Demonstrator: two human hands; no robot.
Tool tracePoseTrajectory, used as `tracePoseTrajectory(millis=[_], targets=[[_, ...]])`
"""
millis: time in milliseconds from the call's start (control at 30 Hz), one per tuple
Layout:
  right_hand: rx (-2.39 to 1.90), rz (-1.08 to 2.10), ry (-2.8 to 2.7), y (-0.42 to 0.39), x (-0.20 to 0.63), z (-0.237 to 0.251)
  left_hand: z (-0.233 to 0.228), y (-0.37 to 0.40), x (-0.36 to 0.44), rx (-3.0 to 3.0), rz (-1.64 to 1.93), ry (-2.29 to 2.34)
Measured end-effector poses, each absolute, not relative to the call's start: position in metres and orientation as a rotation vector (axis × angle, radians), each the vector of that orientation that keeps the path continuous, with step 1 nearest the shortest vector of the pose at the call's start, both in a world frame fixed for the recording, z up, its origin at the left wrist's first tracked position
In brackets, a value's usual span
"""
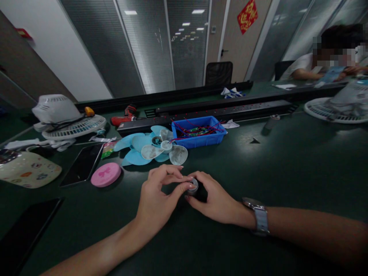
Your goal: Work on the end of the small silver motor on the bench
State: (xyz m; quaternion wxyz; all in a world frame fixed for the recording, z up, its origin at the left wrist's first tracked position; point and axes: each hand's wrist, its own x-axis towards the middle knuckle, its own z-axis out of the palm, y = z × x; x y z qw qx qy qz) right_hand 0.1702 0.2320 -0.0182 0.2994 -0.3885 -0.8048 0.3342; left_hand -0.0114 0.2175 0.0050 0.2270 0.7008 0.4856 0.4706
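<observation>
Your left hand (156, 201) and right hand (214, 199) are both bare, with no gloves and no rings visible on the fingers. Behind the right fingers, at the wrist, you wear a wristwatch (258, 218) with a silvery case and pale grey strap. Both forearms are uncovered; no sleeves show.

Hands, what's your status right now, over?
Left hand and right hand both pinching a small round metal part on the dark table. Fan blades and blue bin just beyond, not touching.
</observation>
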Motion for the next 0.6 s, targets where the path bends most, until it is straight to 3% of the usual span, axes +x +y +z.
tracePoseTrajectory(millis=[433, 600], targets=[[-0.950, 0.750, -2.223, 0.232, 0.169, -0.025, 0.007, 0.221, -0.004, 1.886, 1.291, 1.212], [-0.811, 0.370, -2.626, 0.251, 0.178, -0.010, 0.006, 0.222, -0.006, 1.970, 1.149, 1.172]])
